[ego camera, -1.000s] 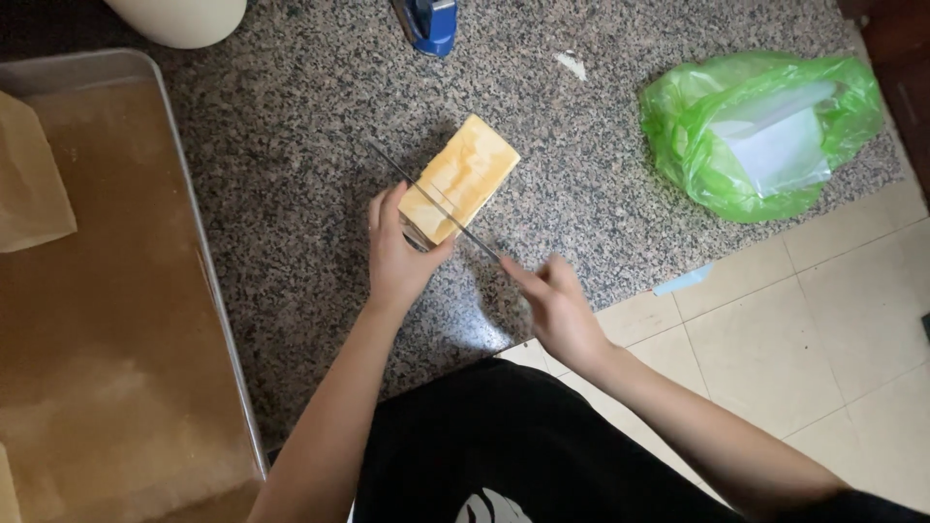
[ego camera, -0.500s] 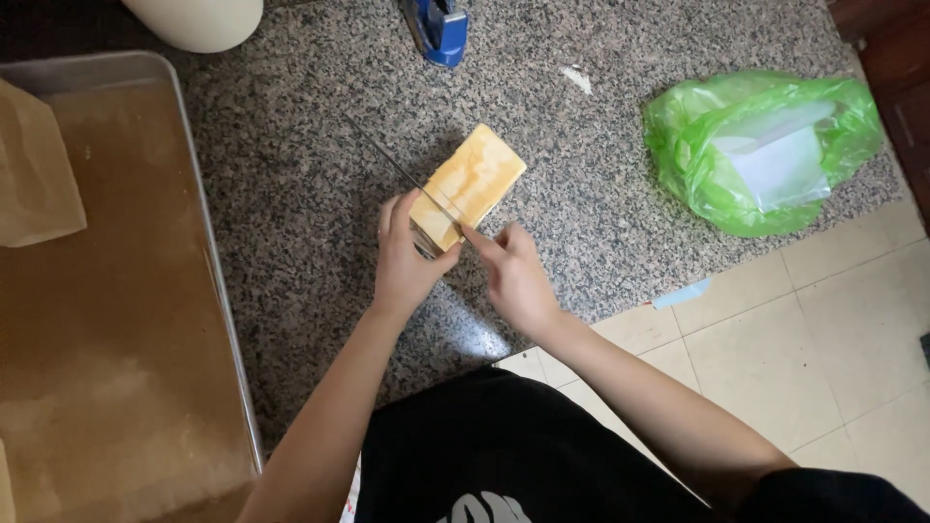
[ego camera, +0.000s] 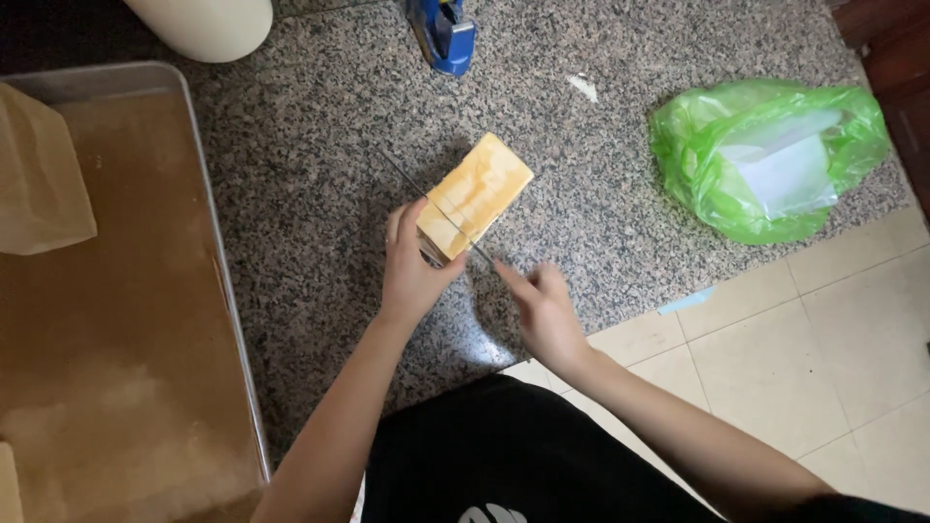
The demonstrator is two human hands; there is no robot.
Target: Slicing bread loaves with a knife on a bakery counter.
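A rectangular yellow-orange block (ego camera: 477, 192) lies on the speckled granite floor (ego camera: 320, 194). My left hand (ego camera: 415, 269) grips its near end, fingers wrapped over the corner. My right hand (ego camera: 544, 308) holds the handle of a thin long knife (ego camera: 426, 205), whose blade lies across the block close to my left hand's fingers. The blade's tip sticks out beyond the block to the upper left.
A metal tray (ego camera: 228, 281) lined with brown paper fills the left, with a pale tan block (ego camera: 39, 184) on it. A green plastic bag (ego camera: 770, 160) sits at right, a blue tool (ego camera: 443, 31) at top, a white rounded object (ego camera: 203, 24) top left. Beige tiles lie lower right.
My right hand pushed the knife forward toward the block, then drew back to the right. The left hand stays on the block's near end.
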